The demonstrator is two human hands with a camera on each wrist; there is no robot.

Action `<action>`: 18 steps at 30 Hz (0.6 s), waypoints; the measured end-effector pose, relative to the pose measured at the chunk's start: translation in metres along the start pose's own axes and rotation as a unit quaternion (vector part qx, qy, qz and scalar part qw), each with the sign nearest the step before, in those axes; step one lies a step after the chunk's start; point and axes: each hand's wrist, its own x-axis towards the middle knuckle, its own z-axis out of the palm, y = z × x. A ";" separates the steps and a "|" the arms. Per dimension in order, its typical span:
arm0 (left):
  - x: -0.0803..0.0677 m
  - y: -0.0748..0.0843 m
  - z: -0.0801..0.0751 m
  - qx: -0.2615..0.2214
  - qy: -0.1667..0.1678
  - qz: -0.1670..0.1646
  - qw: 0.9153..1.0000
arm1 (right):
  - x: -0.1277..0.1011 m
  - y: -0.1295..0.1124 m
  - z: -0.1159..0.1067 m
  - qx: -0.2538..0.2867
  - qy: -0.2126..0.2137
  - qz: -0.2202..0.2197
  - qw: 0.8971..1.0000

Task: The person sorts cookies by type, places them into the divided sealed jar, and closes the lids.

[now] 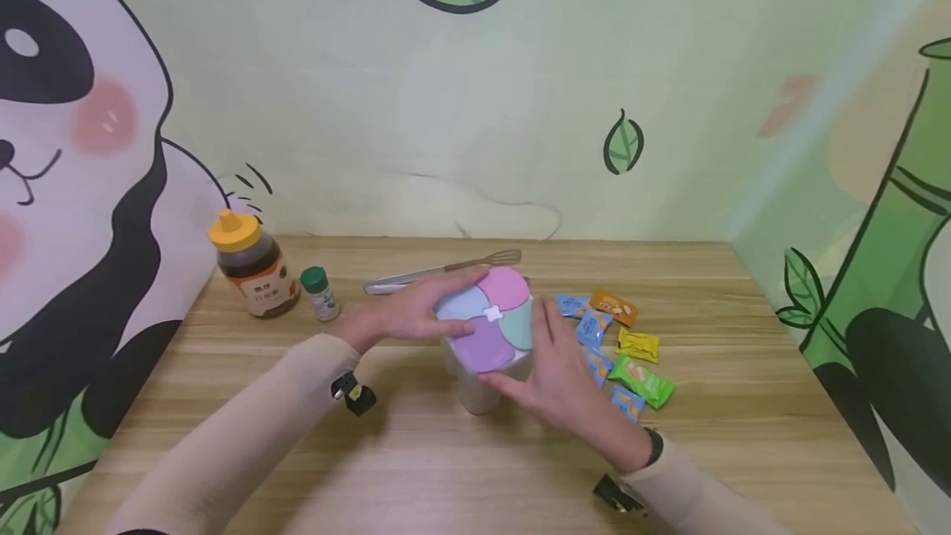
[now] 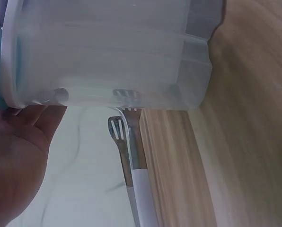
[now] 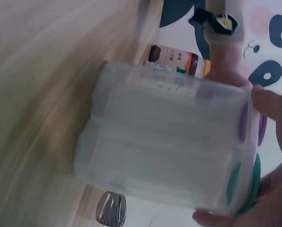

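A translucent plastic container [image 1: 479, 390] with a four-part lid [image 1: 490, 316] in pink, blue, purple and teal is at the middle of the wooden table [image 1: 416, 469]. My left hand [image 1: 412, 312] curls over the lid's left and far edge. My right hand [image 1: 560, 374] grips the right, near side, thumb on the lid. In the left wrist view the container [image 2: 112, 52] fills the top, with my palm [image 2: 18, 156] at its lid rim. In the right wrist view the container [image 3: 164, 146] is pinched between my thumb [image 3: 273, 104] and fingers. Whether its base touches the table is unclear.
A honey bottle [image 1: 251, 267] with a yellow cap and a small green-capped jar [image 1: 320, 293] stand at the back left. Metal tongs [image 1: 446, 269] lie behind the container. Several wrapped sweets [image 1: 620, 345] lie just to the right. Painted walls close the back and both sides.
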 end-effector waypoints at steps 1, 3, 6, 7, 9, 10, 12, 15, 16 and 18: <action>-0.001 0.000 0.001 0.000 0.003 -0.003 1.000 | 0.001 0.002 -0.001 0.003 -0.004 -0.007 1.000; -0.006 -0.001 0.003 -0.005 0.007 -0.012 1.000 | 0.004 0.006 -0.003 0.011 -0.025 -0.010 1.000; -0.013 0.000 0.005 -0.017 0.013 -0.020 1.000 | 0.006 0.014 -0.008 0.025 -0.065 0.001 0.998; -0.016 0.000 0.007 -0.023 0.016 -0.024 0.999 | 0.007 0.016 -0.010 0.029 -0.075 0.002 0.997; -0.020 0.002 0.009 -0.033 0.024 -0.026 0.999 | 0.008 0.021 -0.013 0.032 -0.090 0.007 0.995; -0.023 0.003 0.010 -0.038 0.029 -0.029 0.998 | 0.009 0.024 -0.014 0.035 -0.093 0.007 0.995; -0.028 0.006 0.013 -0.047 0.042 -0.041 0.997 | 0.010 0.028 -0.017 0.044 -0.094 0.009 0.995; -0.036 0.011 0.019 -0.062 0.060 -0.066 0.994 | 0.012 0.034 -0.019 0.092 -0.096 0.011 0.991; -0.039 0.013 0.020 -0.064 0.066 -0.074 0.993 | 0.013 0.036 -0.019 0.112 -0.097 0.010 0.989; -0.043 0.017 0.024 -0.073 0.078 -0.082 0.991 | 0.015 0.040 -0.019 0.158 -0.104 0.006 0.982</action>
